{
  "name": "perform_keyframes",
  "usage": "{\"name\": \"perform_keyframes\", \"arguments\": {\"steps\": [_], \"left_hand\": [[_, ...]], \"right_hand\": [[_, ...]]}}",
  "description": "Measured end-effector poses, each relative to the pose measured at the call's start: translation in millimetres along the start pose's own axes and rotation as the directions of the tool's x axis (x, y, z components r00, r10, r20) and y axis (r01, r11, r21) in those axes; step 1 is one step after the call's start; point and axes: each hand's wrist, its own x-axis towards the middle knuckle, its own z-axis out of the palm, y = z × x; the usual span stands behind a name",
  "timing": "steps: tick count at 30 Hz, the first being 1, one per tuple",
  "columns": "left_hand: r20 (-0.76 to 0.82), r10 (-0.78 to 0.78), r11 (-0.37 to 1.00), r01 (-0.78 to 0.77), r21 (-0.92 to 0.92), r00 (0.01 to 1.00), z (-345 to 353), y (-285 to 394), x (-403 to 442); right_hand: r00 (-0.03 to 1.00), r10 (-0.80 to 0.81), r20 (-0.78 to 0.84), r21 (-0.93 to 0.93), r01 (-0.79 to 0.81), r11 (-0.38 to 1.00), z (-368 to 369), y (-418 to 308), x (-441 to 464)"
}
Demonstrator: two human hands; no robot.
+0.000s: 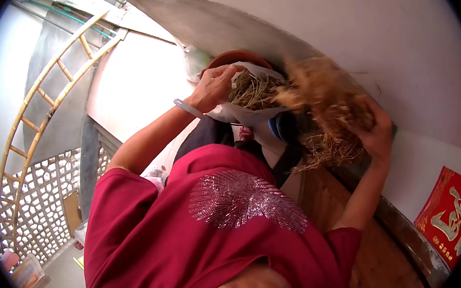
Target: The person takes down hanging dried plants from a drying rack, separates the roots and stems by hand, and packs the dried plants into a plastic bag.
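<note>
My left hand (217,88) has its fingers closed on the left rim of a whitish plastic bag (244,114). Dry greenish-brown stalks (254,90) fill the bag's mouth. To the right, my right hand (373,126) grips a bundle of dried brown plants (328,97), with fluffy tan tops pointing toward the bag and tangled roots hanging below. The bundle's left end is blurred and reaches the bag's right side. Behind the bag shows the rim of a reddish-brown basin (241,57).
A bamboo ladder (39,122) leans at the left, near a patterned lattice wall (45,193). A blue round object (278,127) sits beside the bag. Wooden boards (374,261) lie at lower right, below a red poster (446,215) on the wall.
</note>
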Motion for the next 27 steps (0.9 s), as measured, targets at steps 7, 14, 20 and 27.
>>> {"name": "perform_keyframes", "arguments": {"steps": [7,14,20,27], "left_hand": [[-0.008,0.008,0.974,-0.009,-0.227,1.0,21.9,-0.6,-5.5],[-0.047,0.083,0.939,-0.094,-0.33,0.995,-1.0,19.8,-25.4],[-0.281,0.274,0.83,-0.374,-0.414,0.919,-60.8,82.2,-89.0],[-0.785,0.504,0.74,-0.649,0.177,0.361,-177.6,134.0,-174.9]], "right_hand": [[0.832,0.142,-0.537,0.545,0.214,0.811,47.7,70.3,-27.4],[0.71,0.372,-0.598,0.642,0.146,0.753,76.6,117.5,-66.1],[0.678,0.402,-0.615,0.63,0.116,0.768,62.0,103.1,-70.8],[0.737,0.332,-0.588,0.617,0.144,0.774,91.9,19.6,-13.7]]}}
